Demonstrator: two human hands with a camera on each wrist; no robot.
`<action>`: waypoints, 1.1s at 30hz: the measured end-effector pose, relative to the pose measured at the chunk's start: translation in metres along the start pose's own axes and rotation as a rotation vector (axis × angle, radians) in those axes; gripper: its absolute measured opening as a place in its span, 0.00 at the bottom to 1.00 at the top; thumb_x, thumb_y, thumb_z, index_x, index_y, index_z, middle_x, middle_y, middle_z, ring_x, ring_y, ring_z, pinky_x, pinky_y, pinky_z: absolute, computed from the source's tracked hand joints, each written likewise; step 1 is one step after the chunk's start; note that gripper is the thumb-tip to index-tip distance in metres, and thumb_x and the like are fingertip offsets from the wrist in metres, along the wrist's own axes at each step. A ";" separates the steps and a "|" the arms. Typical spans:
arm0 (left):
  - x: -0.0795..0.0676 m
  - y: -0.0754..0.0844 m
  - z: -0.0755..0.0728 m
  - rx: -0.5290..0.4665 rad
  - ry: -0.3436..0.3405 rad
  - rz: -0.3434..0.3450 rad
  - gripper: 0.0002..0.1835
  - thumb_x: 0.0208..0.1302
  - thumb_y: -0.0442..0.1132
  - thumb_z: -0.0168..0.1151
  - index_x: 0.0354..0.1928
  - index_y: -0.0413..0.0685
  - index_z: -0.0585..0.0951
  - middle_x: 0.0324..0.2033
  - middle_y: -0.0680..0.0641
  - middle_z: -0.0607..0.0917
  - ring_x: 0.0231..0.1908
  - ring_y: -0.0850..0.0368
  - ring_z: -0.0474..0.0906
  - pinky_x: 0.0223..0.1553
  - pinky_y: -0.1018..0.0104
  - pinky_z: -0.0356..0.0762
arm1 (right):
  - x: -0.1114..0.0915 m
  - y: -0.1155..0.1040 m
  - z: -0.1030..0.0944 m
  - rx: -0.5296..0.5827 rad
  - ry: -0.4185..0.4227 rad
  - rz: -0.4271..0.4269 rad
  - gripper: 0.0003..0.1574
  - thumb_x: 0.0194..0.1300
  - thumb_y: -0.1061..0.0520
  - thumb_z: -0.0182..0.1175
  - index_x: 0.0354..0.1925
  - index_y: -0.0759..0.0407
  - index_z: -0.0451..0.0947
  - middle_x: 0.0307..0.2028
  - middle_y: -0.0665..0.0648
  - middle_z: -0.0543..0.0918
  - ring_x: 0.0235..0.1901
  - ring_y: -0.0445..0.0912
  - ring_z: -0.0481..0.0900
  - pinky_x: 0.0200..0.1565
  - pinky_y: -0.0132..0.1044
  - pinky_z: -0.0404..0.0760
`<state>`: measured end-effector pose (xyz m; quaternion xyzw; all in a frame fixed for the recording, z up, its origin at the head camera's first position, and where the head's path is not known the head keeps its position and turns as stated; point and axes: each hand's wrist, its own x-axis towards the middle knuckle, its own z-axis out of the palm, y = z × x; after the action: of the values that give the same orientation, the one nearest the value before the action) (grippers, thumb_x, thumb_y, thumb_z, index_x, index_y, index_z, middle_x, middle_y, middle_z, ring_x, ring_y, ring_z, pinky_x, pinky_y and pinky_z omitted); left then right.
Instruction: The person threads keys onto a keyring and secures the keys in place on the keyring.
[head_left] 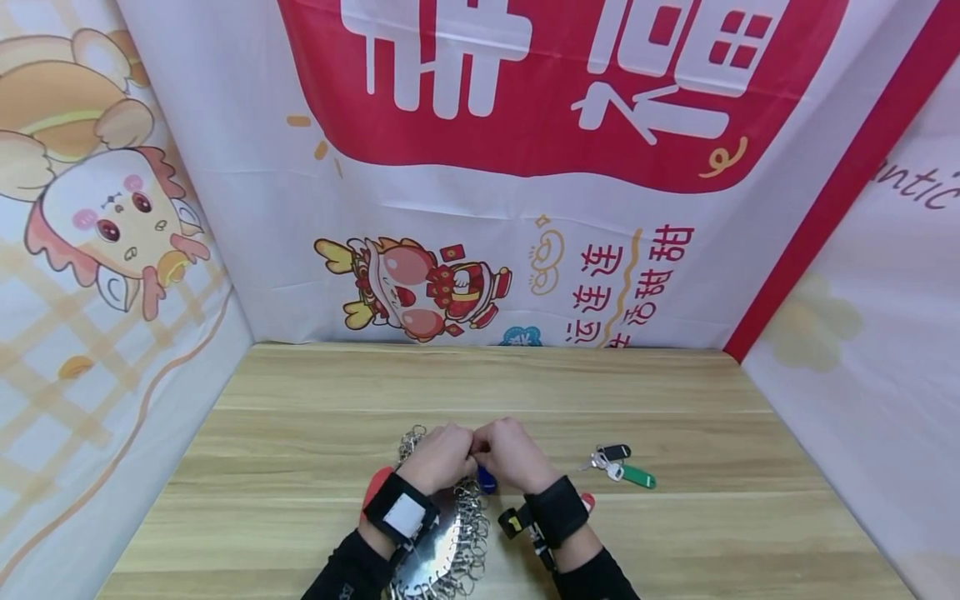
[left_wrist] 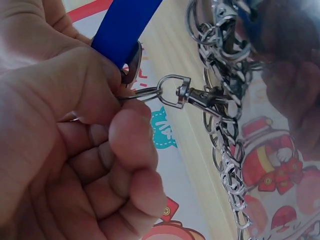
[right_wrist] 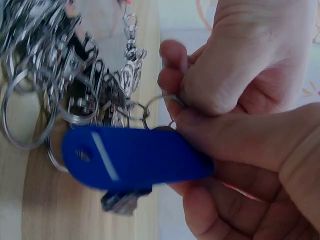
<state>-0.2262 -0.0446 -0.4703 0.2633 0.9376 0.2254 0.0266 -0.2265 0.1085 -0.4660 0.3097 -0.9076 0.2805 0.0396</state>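
Observation:
Both hands meet fingertip to fingertip over a shiny plate edged with chains, swivel clasps and split rings. Between thumb and forefinger, my left hand pinches a split ring hanging from a swivel clasp at the chain. My right hand pinches a blue key tag close to that ring. A metal key's head shows beside the blue tag in the left wrist view. Fingers hide where the ring and the tagged key meet.
Right of the hands, keys lie on the wooden table with a black tag and a green tag. Red objects peek out by both wrists. Printed cloth walls stand behind and at both sides.

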 end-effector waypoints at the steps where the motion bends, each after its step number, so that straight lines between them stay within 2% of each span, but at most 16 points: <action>1: 0.000 0.000 0.000 0.001 0.004 0.000 0.15 0.50 0.33 0.59 0.14 0.51 0.66 0.11 0.56 0.65 0.10 0.63 0.62 0.14 0.71 0.58 | 0.000 0.000 0.000 -0.001 0.002 -0.004 0.11 0.54 0.67 0.66 0.21 0.53 0.81 0.20 0.44 0.79 0.20 0.32 0.72 0.26 0.25 0.72; 5: 0.000 0.000 0.000 -0.016 -0.002 -0.021 0.12 0.51 0.33 0.59 0.16 0.50 0.68 0.12 0.55 0.67 0.11 0.63 0.64 0.15 0.70 0.60 | 0.000 0.001 0.000 -0.003 -0.005 0.025 0.12 0.54 0.67 0.66 0.20 0.53 0.81 0.19 0.43 0.79 0.20 0.33 0.71 0.26 0.25 0.72; 11: 0.000 -0.001 -0.006 -0.118 -0.078 -0.100 0.08 0.59 0.36 0.54 0.23 0.50 0.72 0.15 0.53 0.70 0.14 0.60 0.67 0.17 0.68 0.62 | 0.001 0.000 0.001 0.035 0.008 0.130 0.07 0.57 0.63 0.65 0.25 0.54 0.81 0.22 0.44 0.79 0.22 0.34 0.73 0.28 0.28 0.74; 16: -0.001 -0.001 -0.012 -0.087 -0.096 -0.060 0.08 0.58 0.35 0.58 0.23 0.50 0.73 0.16 0.54 0.70 0.16 0.61 0.67 0.19 0.68 0.63 | 0.001 0.000 0.004 0.065 0.046 0.177 0.06 0.58 0.62 0.66 0.24 0.55 0.81 0.20 0.44 0.78 0.19 0.34 0.72 0.25 0.28 0.73; 22: -0.004 -0.003 -0.016 -0.038 -0.075 -0.022 0.09 0.64 0.33 0.57 0.25 0.46 0.76 0.17 0.54 0.70 0.18 0.62 0.67 0.21 0.69 0.65 | 0.001 -0.001 0.005 0.076 0.058 0.189 0.08 0.57 0.61 0.66 0.23 0.55 0.80 0.18 0.43 0.77 0.17 0.34 0.72 0.23 0.28 0.73; 33: -0.006 -0.003 -0.016 -0.011 -0.056 -0.041 0.10 0.63 0.34 0.58 0.23 0.48 0.75 0.17 0.55 0.71 0.17 0.62 0.67 0.20 0.69 0.65 | 0.002 -0.004 0.002 0.096 -0.009 0.170 0.07 0.58 0.61 0.66 0.24 0.55 0.81 0.20 0.43 0.79 0.20 0.34 0.73 0.26 0.28 0.74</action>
<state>-0.2253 -0.0562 -0.4579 0.2499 0.9405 0.2226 0.0591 -0.2252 0.1034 -0.4653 0.2344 -0.9163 0.3247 -0.0031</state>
